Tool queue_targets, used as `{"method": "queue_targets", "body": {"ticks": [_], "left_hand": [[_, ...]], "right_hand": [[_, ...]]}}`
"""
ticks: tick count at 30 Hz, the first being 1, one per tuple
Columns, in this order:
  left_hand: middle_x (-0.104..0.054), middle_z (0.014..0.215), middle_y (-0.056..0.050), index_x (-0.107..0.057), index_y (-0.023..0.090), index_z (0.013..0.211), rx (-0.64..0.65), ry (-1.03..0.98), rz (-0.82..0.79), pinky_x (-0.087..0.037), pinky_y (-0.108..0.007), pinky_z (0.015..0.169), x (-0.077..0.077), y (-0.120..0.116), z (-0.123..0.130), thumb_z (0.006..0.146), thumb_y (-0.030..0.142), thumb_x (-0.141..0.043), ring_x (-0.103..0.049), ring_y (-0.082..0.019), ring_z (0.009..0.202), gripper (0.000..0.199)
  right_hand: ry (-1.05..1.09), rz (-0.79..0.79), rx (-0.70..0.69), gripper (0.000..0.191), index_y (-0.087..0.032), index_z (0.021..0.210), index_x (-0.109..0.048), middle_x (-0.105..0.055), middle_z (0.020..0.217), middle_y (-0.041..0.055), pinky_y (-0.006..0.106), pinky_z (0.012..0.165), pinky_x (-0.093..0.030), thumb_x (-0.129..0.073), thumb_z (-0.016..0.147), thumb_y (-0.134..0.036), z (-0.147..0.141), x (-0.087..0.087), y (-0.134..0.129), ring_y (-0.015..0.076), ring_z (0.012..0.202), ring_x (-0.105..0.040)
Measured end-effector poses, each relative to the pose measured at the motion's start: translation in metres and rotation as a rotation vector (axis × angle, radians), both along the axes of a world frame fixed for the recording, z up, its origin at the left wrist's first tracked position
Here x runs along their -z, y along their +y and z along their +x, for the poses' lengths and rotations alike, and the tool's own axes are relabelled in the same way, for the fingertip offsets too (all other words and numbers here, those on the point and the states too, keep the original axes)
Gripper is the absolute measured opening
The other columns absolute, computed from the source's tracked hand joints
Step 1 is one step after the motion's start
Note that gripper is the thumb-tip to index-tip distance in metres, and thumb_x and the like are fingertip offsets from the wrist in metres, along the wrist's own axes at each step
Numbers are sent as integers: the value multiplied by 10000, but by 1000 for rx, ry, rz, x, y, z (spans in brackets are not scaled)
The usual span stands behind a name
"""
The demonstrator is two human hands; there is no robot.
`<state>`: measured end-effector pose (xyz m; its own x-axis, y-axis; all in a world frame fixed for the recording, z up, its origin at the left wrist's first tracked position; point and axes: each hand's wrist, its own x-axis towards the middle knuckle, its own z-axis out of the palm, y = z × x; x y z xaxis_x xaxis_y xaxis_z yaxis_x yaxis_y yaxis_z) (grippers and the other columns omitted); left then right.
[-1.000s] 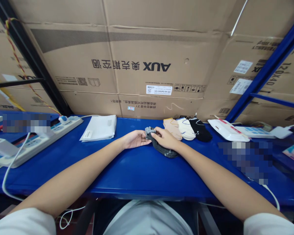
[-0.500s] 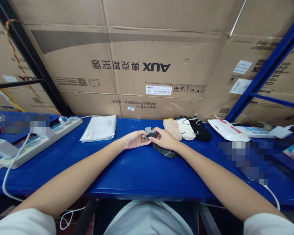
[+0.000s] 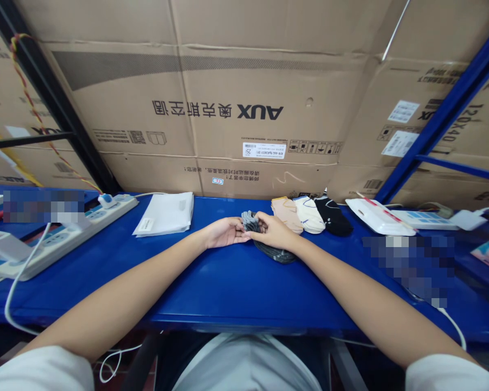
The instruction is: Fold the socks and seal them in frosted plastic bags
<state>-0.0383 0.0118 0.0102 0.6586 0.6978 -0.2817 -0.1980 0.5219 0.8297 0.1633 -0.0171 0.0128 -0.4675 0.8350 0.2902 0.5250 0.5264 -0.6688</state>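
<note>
Two bare hands at one bundle of gray socks (image 3: 275, 253), count within it unclear, low over the blue surface (image 3: 228, 288). Right hand (image 3: 275, 231): fingers clamped on the bundle's ruffled end. Left hand (image 3: 225, 232): palm partly up, fingers curled at the same end, touching; whether they grip, cannot tell. Just beyond the right hand, three further sock bundles in a row, left to right: one beige (image 3: 286, 213), one cream (image 3: 310, 215), one black (image 3: 333, 217). Left of the hands, one stack of white packets (image 3: 165, 213), number unclear. Two power strips: one far left (image 3: 57, 237), one right (image 3: 424, 220).
</note>
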Motion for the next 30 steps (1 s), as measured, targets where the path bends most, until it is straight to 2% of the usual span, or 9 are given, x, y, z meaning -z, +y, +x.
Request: {"method": "queue_targets", "body": {"ticks": [5, 12, 18, 25, 27, 30], "left_hand": [[-674, 708, -49, -581, 145, 771, -16, 21, 37, -565, -254, 759, 2, -1, 1, 737, 12, -577, -690, -137, 695, 137], [-707, 780, -52, -600, 139, 870, -25, 15, 41, -561, -249, 771, 1, -2, 1, 732, 1, -629, -704, -135, 714, 197], [-701, 806, -54, -584, 148, 930, -32, 15, 61, -549, -244, 759, 1, -2, 1, 754, 13, -643, -698, -129, 723, 230], [-679, 766, -12, -564, 167, 892, -65, 6, 43, -541, -265, 807, 1, -3, 1, 688, -30, -614, -687, -119, 707, 288], [-671, 750, -16, -566, 166, 863, -65, 21, 52, -544, -268, 782, -2, -4, 2, 693, 6, -595, -685, -130, 690, 234], [-669, 750, -47, -596, 148, 847, -59, 92, 106, -552, -286, 729, -8, -7, 4, 798, 187, -546, -680, -158, 659, 81]], "right_hand": [[-10, 54, 5, 284, -208, 866, -509, -528, 716, -48, 250, 600, -345, -620, 842, -469, 1, 2, 2, 139, 658, -503], [-20, 64, 23, 209, -209, 857, -495, -551, 721, -30, 265, 622, -349, -489, 918, -409, 1, 4, 4, 150, 660, -509], [-17, 71, 20, 248, -206, 844, -502, -556, 723, -34, 255, 614, -338, -576, 863, -441, 0, 3, 3, 145, 660, -503], [-19, 96, 70, 204, -219, 800, -457, -524, 688, -37, 263, 606, -335, -493, 904, -391, 0, 3, 3, 148, 643, -483], [16, 89, 74, 216, -220, 815, -463, -515, 671, -45, 262, 597, -340, -525, 889, -413, 0, 3, 2, 144, 629, -480], [95, 39, 6, 217, -223, 937, -489, -538, 705, -43, 262, 610, -378, -558, 880, -420, 0, 1, -2, 142, 644, -511]]}}
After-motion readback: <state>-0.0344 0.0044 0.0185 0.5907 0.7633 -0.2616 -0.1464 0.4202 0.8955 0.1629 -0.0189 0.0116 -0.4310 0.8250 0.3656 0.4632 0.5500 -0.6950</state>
